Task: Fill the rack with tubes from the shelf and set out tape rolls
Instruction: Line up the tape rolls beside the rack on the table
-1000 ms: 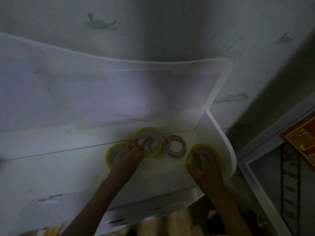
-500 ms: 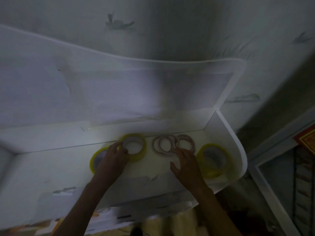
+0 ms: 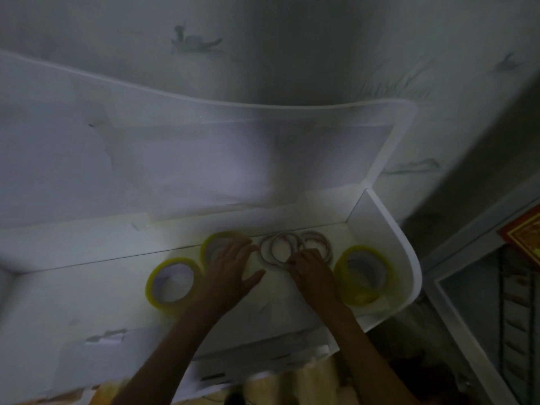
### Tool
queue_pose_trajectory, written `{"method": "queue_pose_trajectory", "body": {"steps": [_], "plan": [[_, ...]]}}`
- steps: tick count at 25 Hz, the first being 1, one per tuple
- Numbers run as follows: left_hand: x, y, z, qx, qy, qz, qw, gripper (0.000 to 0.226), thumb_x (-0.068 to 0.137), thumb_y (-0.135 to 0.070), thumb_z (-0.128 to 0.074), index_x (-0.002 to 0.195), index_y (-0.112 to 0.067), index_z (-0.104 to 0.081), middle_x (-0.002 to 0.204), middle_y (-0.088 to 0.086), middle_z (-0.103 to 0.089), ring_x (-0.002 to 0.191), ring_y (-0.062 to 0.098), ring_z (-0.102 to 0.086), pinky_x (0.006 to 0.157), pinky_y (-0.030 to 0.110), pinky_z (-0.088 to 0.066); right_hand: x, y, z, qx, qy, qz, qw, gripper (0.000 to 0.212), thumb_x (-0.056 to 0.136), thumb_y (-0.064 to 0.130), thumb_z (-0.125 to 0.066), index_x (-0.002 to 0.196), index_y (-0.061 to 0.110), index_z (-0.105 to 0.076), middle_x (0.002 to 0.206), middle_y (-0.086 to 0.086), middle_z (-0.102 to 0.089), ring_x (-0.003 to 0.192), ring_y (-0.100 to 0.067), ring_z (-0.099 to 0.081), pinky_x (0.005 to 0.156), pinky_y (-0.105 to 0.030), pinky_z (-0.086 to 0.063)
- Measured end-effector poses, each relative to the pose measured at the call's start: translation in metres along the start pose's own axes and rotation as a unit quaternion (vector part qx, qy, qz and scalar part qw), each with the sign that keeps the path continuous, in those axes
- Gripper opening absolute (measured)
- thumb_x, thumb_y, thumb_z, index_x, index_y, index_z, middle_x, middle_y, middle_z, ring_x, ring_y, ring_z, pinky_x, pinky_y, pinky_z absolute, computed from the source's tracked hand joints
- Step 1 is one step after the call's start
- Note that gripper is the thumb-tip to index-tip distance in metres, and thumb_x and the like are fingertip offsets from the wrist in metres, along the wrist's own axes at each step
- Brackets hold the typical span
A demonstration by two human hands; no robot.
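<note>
On a dim white shelf [image 3: 87, 290] with a raised back panel and a curved right side wall, three yellow-tinted rolls of clear tape and a cluster of thin brown rings lie in a rough row. The first yellow tape roll [image 3: 172, 280] lies flat left of the shelf's middle. The second yellow tape roll [image 3: 214, 244] lies just behind and to the right of it, nearer the back edge, partly covered by the left hand [image 3: 233, 273]. That hand lies spread and flat, fingers straight and reaching over the roll's right rim, thumb splayed out to the right above the shelf surface; it grips nothing.

The cluster of thin brownish cardboard rings [image 3: 295, 247], overlapping one another, lies near the back edge towards the right end of the shelf. The right hand [image 3: 309, 266] rests at the front rim of these rings, its fingers bent down onto them; whether it pinches a ring or only touches it I cannot tell in this light.

The third yellow tape roll [image 3: 362, 273] lies in the shelf's right end, close to the curved side wall and just right of the right hand.

Tubes and a rack cannot be made out.
</note>
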State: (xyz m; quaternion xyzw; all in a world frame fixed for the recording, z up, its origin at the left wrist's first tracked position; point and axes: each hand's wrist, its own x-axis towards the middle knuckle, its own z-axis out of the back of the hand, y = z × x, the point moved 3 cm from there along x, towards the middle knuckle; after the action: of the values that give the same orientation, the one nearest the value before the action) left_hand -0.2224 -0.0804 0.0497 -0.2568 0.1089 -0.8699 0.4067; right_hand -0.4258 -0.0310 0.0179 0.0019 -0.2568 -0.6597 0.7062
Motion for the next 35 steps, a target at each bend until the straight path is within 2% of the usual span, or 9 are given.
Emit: {"method": "queue_pose_trajectory", "body": {"steps": [6,9,13,16,21,24,26,31,35], "plan": [[0.005,-0.009,-0.023,0.011,0.012,-0.062,0.998,0.044,0.082,-0.046,-0.054,0.112,-0.014,-0.059,0.115,0.008,-0.06,0.112,0.024,-0.048,0.096,0.036,-0.039,-0.011,0.001,0.006,0.03,0.032,0.012,0.999,0.018,0.09,0.025,-0.049,0.092,0.012,-0.062,0.096,-0.005,-0.055,0.098,-0.022,-0.047,0.077,-0.033,-0.044],[0.008,-0.006,-0.034,0.051,0.044,-0.074,0.995,0.045,0.081,-0.048,-0.051,0.109,-0.015,-0.063,0.114,0.007,-0.063,0.109,0.028,-0.054,0.098,0.046,-0.043,-0.016,0.003,0.022,0.083,-0.025,-0.035,0.996,0.015,0.093,0.023,-0.05,0.093,0.012,-0.061,0.096,-0.004,-0.056,0.095,-0.021,-0.052,0.077,-0.03,-0.044],[0.018,-0.011,-0.048,0.073,0.071,-0.117,0.988,0.045,0.08,-0.049,-0.046,0.11,-0.018,-0.057,0.107,0.005,-0.065,0.105,0.027,-0.056,0.097,0.045,-0.032,-0.02,0.01,0.041,0.096,-0.082,-0.072,0.989,0.01,0.092,0.018,-0.057,0.095,0.012,-0.063,0.095,-0.005,-0.058,0.093,-0.015,-0.05,0.082,-0.021,-0.039],[0.025,-0.015,-0.06,0.101,0.104,-0.132,0.981,0.045,0.078,-0.051,-0.045,0.103,-0.02,-0.067,0.097,0.0,-0.067,0.093,0.021,-0.062,0.097,0.041,-0.033,-0.029,0.01,0.04,0.089,-0.085,-0.093,0.988,0.015,0.093,0.024,-0.053,0.095,0.013,-0.062,0.094,-0.003,-0.059,0.092,-0.016,-0.052,0.081,-0.021,-0.04],[0.027,-0.025,-0.057,0.146,0.116,-0.127,0.974,0.036,0.055,-0.045,-0.083,0.084,-0.026,-0.072,0.077,-0.006,-0.063,0.071,0.017,-0.063,0.072,0.032,-0.042,-0.041,0.006,0.039,0.077,-0.075,-0.115,0.987,0.026,0.093,0.033,-0.049,0.102,0.013,-0.064,0.101,-0.003,-0.061,0.097,-0.018,-0.056,0.084,-0.029,-0.047],[0.019,-0.028,-0.056,0.139,0.078,-0.136,0.978,0.013,0.071,-0.03,-0.062,0.08,-0.023,-0.068,0.072,-0.002,-0.058,0.069,0.022,-0.059,0.064,0.034,-0.042,-0.041,0.008,0.042,0.075,-0.083,-0.115,0.987,0.025,0.093,0.033,-0.049,0.099,0.014,-0.064,0.098,-0.001,-0.061,0.094,-0.016,-0.056,0.081,-0.029,-0.048],[0.008,-0.028,-0.059,0.116,0.075,-0.134,0.981,0.015,0.075,-0.021,-0.05,0.081,-0.02,-0.064,0.072,0.002,-0.054,0.068,0.026,-0.055,0.062,0.037,-0.042,-0.042,0.009,0.043,0.074,-0.089,-0.107,0.988,0.023,0.092,0.032,-0.051,0.098,0.015,-0.065,0.097,0.0,-0.061,0.092,-0.015,-0.056,0.079,-0.03,-0.049],[-0.006,-0.031,-0.05,0.034,0.072,-0.09,0.993,0.024,0.078,-0.018,-0.044,0.095,-0.017,-0.061,0.086,0.004,-0.055,0.079,0.028,-0.055,0.058,0.036,-0.047,-0.043,0.01,0.046,0.09,-0.074,-0.09,0.989,0.018,0.092,0.032,-0.052,0.098,0.019,-0.063,0.096,0.003,-0.057,0.091,-0.015,-0.055,0.079,-0.026,-0.047],[-0.012,-0.047,-0.017,0.003,0.011,-0.065,0.998,0.016,0.084,-0.013,-0.05,0.093,-0.014,-0.063,0.086,0.005,-0.054,0.079,0.027,-0.053,0.065,0.036,-0.041,-0.035,0.012,0.058,0.119,-0.071,-0.067,0.988,0.024,0.092,0.035,-0.05,0.095,0.016,-0.065,0.096,0.001,-0.057,0.093,-0.017,-0.054,0.082,-0.028,-0.044]]}}
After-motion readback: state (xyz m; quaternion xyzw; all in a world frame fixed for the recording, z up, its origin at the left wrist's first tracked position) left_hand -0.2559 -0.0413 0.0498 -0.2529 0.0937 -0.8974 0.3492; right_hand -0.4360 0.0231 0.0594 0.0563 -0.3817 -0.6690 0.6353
